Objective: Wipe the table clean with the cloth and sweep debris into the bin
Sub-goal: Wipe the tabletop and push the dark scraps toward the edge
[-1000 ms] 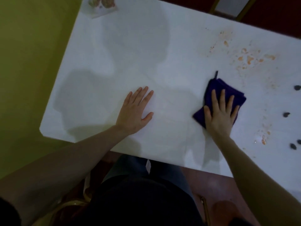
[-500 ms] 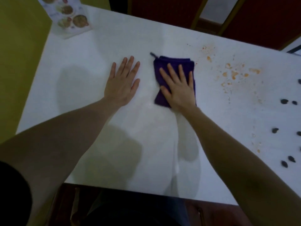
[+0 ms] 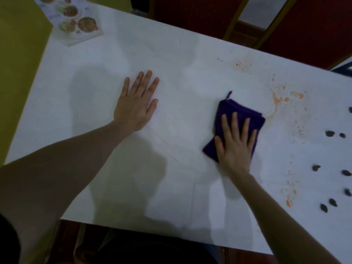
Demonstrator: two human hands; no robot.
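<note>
A folded purple cloth (image 3: 228, 115) lies on the white table (image 3: 95, 130). My right hand (image 3: 235, 143) presses flat on it with straight, spread fingers. The cloth's right edge touches a smeared orange stain (image 3: 277, 100). More orange specks (image 3: 242, 65) sit further back, and others (image 3: 289, 201) lie near the front right. Several small dark bits of debris (image 3: 330, 133) are scattered at the right edge. My left hand (image 3: 137, 103) rests palm-down on the bare table, well left of the cloth. No bin is in view.
A printed menu card (image 3: 76, 21) with food pictures lies at the table's far left corner. Red chairs (image 3: 190, 14) stand behind the far edge. A yellow wall (image 3: 17, 54) runs along the left side.
My right hand has slid the cloth to the right, away from my left hand, up to the orange stain, which is now smeared. My left hand stays flat on the table.
</note>
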